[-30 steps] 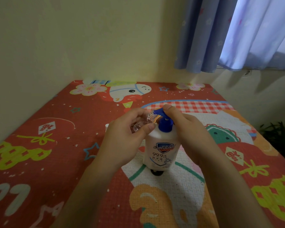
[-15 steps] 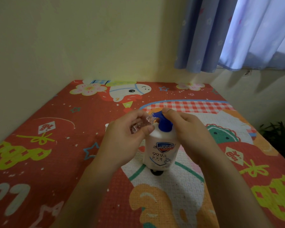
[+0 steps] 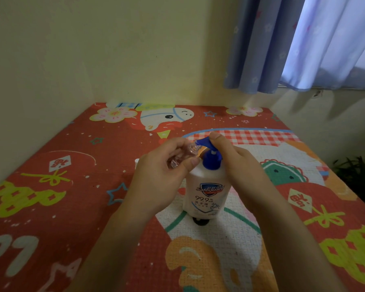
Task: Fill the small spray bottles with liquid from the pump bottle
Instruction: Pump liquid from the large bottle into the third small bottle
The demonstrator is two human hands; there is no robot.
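Since half a second ago the blue plastic pump head (image 3: 204, 142) has risen, the right hand's (image 3: 236, 159) fingertips resting on it, while the left hand (image 3: 162, 175) pinches the small clear plastic spray bottle (image 3: 184, 154) tilted at its spout, above the white pump bottle (image 3: 207, 192) on the red patterned mat (image 3: 72, 186)

A room in a home, as far as I can see.

I am looking down at a bright cartoon-printed play mat (image 3: 51, 186) laid into the corner of pale yellow walls (image 3: 93, 49), with blue curtains (image 3: 282, 43) over a window at the right and a leafy plant (image 3: 360, 171) beside the mat's edge.
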